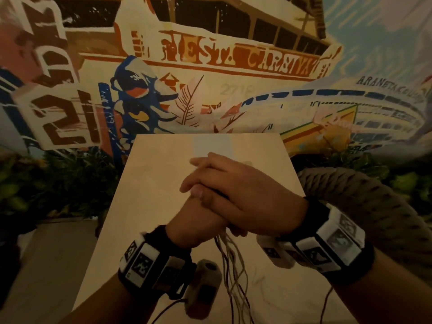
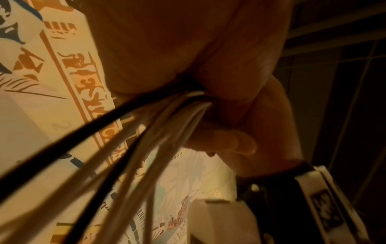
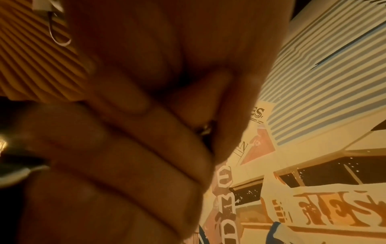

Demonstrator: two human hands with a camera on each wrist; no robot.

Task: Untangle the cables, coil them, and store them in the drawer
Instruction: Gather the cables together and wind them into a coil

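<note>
Over the pale wooden table top [image 1: 163, 160] my two hands are clasped together. My left hand [image 1: 198, 220] is a fist that grips a bundle of thin black and white cables [image 1: 230, 260], whose loops hang down below it toward me. In the left wrist view the cables [image 2: 146, 132] fan out of the closed fist [image 2: 167, 41]. My right hand [image 1: 245, 195] wraps over the left fist, fingers laid across it and thumb tucked beneath. A dark strand [image 3: 205, 129] shows pinched between the right fingers [image 3: 240, 82] and the curled left fingers [image 3: 125, 148]. No drawer is in view.
A painted mural wall [image 1: 233, 61] stands right behind the table. A thick coiled rope [image 1: 350, 195] lies at the table's right side. Green plants [image 1: 58, 183] fill the left, with pale floor [image 1: 46, 265] below them.
</note>
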